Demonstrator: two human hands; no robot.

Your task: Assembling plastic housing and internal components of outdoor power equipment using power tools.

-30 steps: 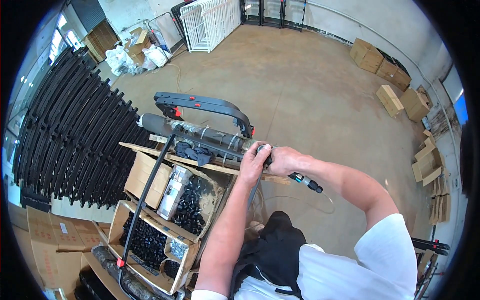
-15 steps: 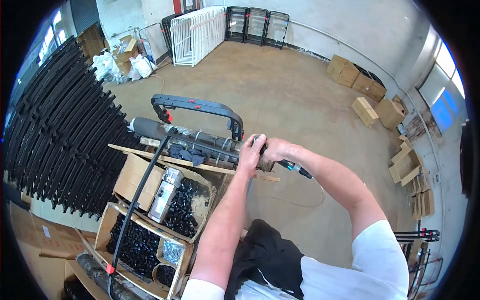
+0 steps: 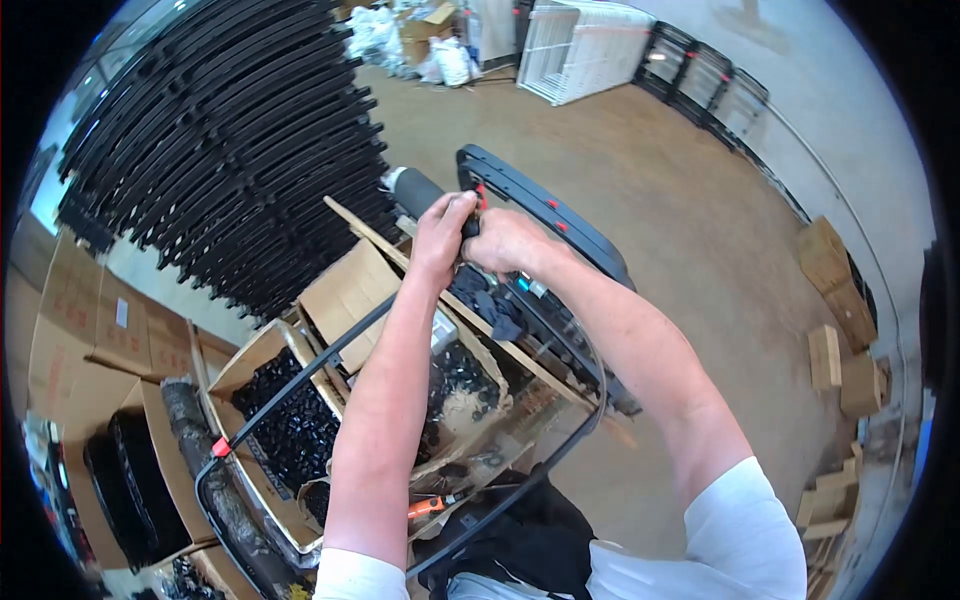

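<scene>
- Left hand [image 3: 443, 232] is closed around the dark, smooth tube [image 3: 418, 190], which lies straight ahead of the person on a wooden board [image 3: 480, 320].
- Tube's long axis runs from upper left to lower right.
- Right hand [image 3: 508, 243] is curled tight beside it, touching the left; what it grips cannot be told.
- Cardboard boxes [image 3: 290, 420] of small black parts sit below.

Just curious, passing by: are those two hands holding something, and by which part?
Both hands meet on a dark tube. The left hand wraps its shaft just behind the capped end; the right hand presses beside it, its own grip hidden.
</scene>
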